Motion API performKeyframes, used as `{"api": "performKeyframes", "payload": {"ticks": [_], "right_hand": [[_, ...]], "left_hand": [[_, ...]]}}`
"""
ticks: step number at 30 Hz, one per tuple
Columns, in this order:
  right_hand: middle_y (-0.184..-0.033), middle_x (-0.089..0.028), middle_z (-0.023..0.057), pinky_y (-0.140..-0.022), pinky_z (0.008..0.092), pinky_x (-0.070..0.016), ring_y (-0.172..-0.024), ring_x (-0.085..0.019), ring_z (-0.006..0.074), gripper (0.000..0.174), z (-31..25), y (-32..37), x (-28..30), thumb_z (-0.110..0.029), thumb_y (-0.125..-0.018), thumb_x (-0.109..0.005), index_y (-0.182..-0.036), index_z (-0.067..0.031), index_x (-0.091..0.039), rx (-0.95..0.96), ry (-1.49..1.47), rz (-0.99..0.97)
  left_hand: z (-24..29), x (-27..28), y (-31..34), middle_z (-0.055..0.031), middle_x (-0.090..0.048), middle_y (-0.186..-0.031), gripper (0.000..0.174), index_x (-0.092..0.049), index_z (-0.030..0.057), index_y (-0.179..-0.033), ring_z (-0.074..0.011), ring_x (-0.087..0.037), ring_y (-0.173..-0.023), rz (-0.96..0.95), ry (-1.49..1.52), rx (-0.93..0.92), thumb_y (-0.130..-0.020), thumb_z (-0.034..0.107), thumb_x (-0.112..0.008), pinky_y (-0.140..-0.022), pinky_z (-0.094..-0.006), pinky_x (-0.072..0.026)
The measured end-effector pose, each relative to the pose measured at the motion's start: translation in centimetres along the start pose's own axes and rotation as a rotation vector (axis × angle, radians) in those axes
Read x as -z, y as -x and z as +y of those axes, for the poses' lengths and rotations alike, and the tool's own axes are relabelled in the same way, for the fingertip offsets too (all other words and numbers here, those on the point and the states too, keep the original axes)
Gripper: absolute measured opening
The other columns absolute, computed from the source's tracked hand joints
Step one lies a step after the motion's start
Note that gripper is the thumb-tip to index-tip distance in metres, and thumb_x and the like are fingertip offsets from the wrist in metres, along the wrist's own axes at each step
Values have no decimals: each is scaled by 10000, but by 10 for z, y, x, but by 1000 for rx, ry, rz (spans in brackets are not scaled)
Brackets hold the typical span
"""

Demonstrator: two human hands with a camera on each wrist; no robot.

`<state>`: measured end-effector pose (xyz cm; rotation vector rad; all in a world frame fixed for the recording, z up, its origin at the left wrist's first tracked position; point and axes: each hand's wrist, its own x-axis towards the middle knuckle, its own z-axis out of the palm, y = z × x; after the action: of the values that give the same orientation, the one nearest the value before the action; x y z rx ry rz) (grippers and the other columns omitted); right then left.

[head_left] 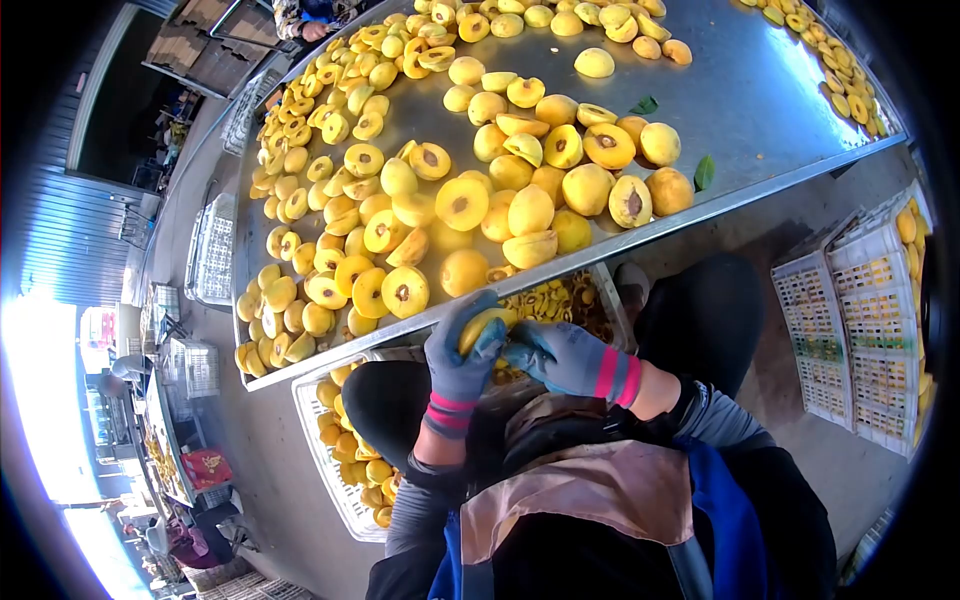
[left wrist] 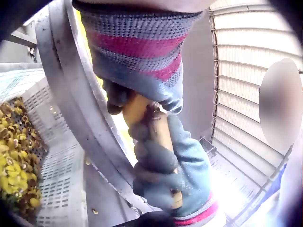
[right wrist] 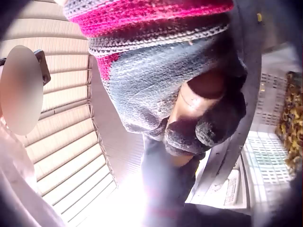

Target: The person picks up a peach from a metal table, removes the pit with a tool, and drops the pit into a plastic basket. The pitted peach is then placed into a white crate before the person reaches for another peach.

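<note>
My gloved left hand holds a yellow peach above my lap, close to the table's front edge. In the left wrist view the peach shows between the fingers, partly covered by them. My gloved right hand meets the left one at the fruit. It grips a wooden-handled tool, whose dark metal end points at the peach. The tool's working tip is hidden. From the right wrist, the handle runs through the curled fingers.
A metal table bears many halved and whole peaches. Below its edge stand a crate of peaches at left and a crate of yellow and brown scraps between the legs. Stacked white crates stand at right. Another person's hand shows across the table.
</note>
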<state>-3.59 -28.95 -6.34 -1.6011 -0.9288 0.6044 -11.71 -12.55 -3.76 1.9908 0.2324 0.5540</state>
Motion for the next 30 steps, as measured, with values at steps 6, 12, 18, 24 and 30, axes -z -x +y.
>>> {"api": "performKeyframes", "payload": {"ticks": [6, 12, 18, 24, 30], "right_hand": [[-1036, -656, 236, -819, 452, -501, -990, -609, 433, 265, -2, 4, 10, -236, -961, -597, -1116, -21, -605, 54, -91, -44], [-1051, -672, 214, -851, 417, -505, -994, -634, 396, 289, -4, 10, 10, -242, -967, -602, -1155, -22, -617, 52, -167, -74], [-971, -689, 175, -805, 371, -513, -883, -664, 295, 313, -15, 16, 13, -268, -974, -607, -1123, 7, -625, -86, -210, -82], [-720, -585, 29, -603, 270, -455, -620, -525, 109, 355, -25, 16, 33, -365, -987, -583, -1047, -20, -642, -392, -469, -182], [-976, -717, 202, -745, 467, -530, -888, -702, 362, 328, 18, 14, 4, -233, -901, -565, -1114, 10, -620, -216, 668, -308]], "left_hand": [[-1, -7, 6, -129, -698, -1094, 413, -636, -42, -1191, -182, -648, -994, 16, 175, 45, -901, 244, -702, -912, -322, -504], [2, -7, 14, -121, -681, -1127, 445, -628, -48, -1203, -165, -627, -1027, -63, 194, 99, -918, 289, -684, -919, -313, -495], [-1, -19, 17, -116, -689, -1081, 431, -637, -70, -1162, -166, -641, -978, 53, 284, 108, -971, 315, -622, -904, -311, -501], [-28, 21, 29, -99, -680, -1040, 388, -640, -8, -1167, -204, -668, -904, 203, 49, 200, -1021, 325, -505, -778, -342, -565], [19, 169, 81, -101, -674, -1025, 299, -645, -28, -1136, -186, -660, -889, 528, 25, 281, -976, 214, -575, -770, -315, -560]]}}
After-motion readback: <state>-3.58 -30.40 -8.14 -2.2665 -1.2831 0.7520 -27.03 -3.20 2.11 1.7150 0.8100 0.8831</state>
